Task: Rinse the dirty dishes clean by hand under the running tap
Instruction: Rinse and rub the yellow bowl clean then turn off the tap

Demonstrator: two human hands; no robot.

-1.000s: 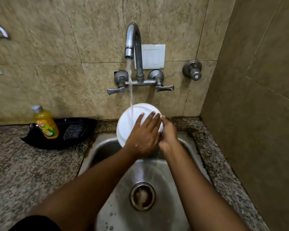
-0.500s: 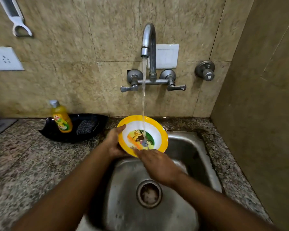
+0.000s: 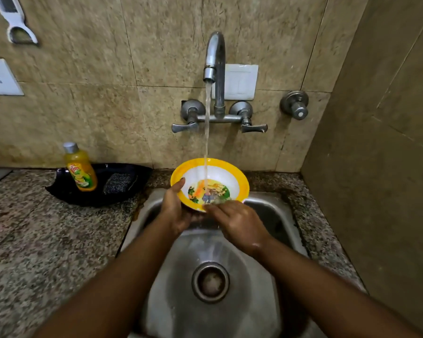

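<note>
Plate: You hold a yellow-rimmed plate (image 3: 209, 182) with a white inside and a colourful picture at its centre, tilted toward you above the back edge of the sink (image 3: 274, 215), directly under the tap (image 3: 215, 57).
Water: The stream of water (image 3: 206, 132) falls from the spout and lands on the picture part of the plate.
Left hand: Your left hand (image 3: 175, 211) grips the plate at its left rim; the thumb lies over the yellow edge and the fingers curl beneath, mostly hidden by the plate.
Right hand: Your right hand (image 3: 239, 222) sits at the plate's near edge, back of the hand up; its fingers (image 3: 211, 208) lie pressed together and touch the lower inside of the plate. They look blurred, so you cannot tell exactly how each one bends.
Sink: The steel basin is wet, with its round drain (image 3: 210, 281) below your forearms.
Tabletop: On the speckled granite tabletop (image 3: 34, 240) to the left, a black tray (image 3: 66, 191) carries an orange dish soap bottle (image 3: 80, 168) standing upright and a dark scrubber (image 3: 119, 182) just beside it.
Wall: The tiled wall holds a white switch plate (image 3: 242, 81) behind the tap, a round valve knob (image 3: 294, 104) to its right, a socket (image 3: 0, 78) at far left and a white utensil (image 3: 16, 20) hanging above it.
</note>
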